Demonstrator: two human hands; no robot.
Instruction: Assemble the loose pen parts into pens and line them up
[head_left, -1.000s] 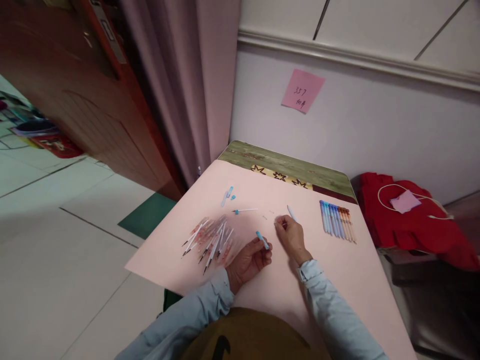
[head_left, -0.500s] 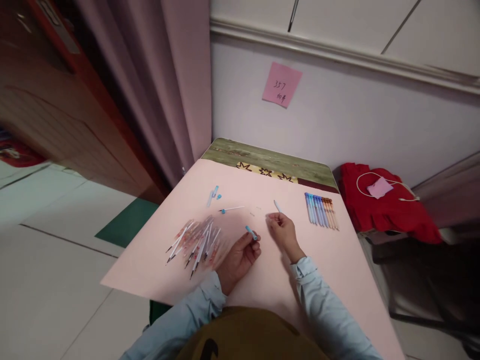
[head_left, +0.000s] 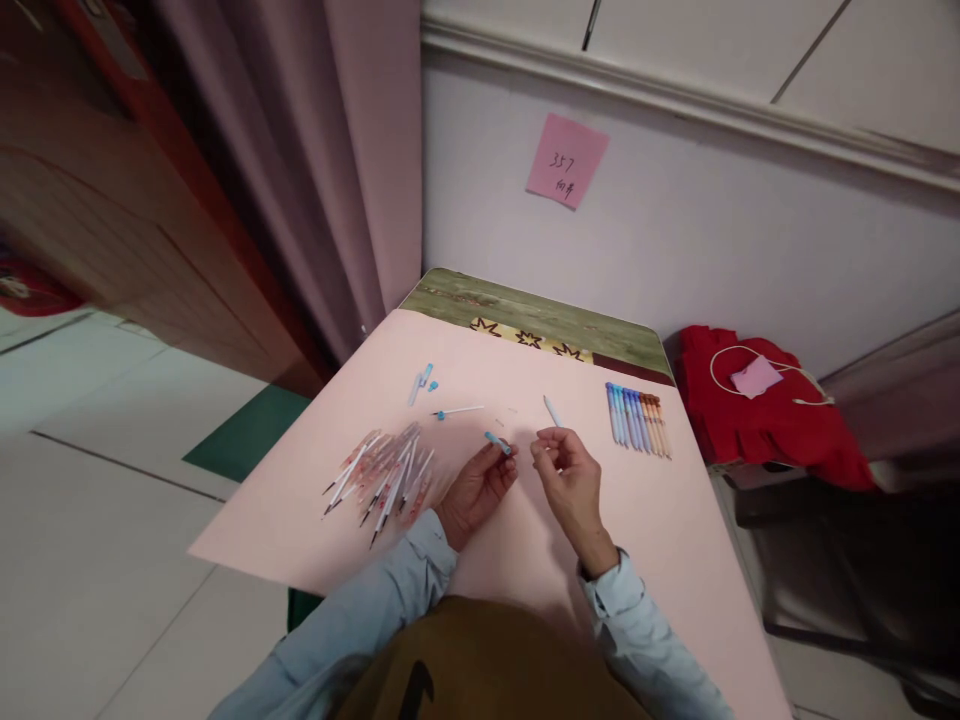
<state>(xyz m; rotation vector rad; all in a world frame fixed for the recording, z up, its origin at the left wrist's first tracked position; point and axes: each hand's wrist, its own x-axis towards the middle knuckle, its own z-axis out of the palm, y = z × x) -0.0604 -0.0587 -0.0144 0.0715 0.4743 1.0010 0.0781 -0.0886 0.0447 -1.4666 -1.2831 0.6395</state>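
My left hand [head_left: 478, 488] pinches a short blue pen barrel piece [head_left: 498, 443] between thumb and fingers. To its right, my right hand [head_left: 571, 480] has thumb and forefinger pressed together; anything between them is too small to make out. Just beyond the right hand lies a pale blue pen tube [head_left: 552, 410]. Tiny springs [head_left: 499, 422] rest on the paper between the hands and the far edge. A white pen refill with a blue piece [head_left: 459, 411] lies farther left. Behind it are blue pen parts [head_left: 421, 382] and a small blue cap [head_left: 433, 386].
Left of my left hand spreads a pile of white refills [head_left: 386, 480] with dark tips. A row of blue and brown pens [head_left: 639, 420] lies on the right of the pink-covered table [head_left: 675, 560]. Beyond it, a red cloth [head_left: 750, 430] covers something beside the table.
My right hand has turned slightly and come a little closer to the left hand, its fingertips still pinched. The left hand still holds the blue barrel piece. The view has shifted slightly.
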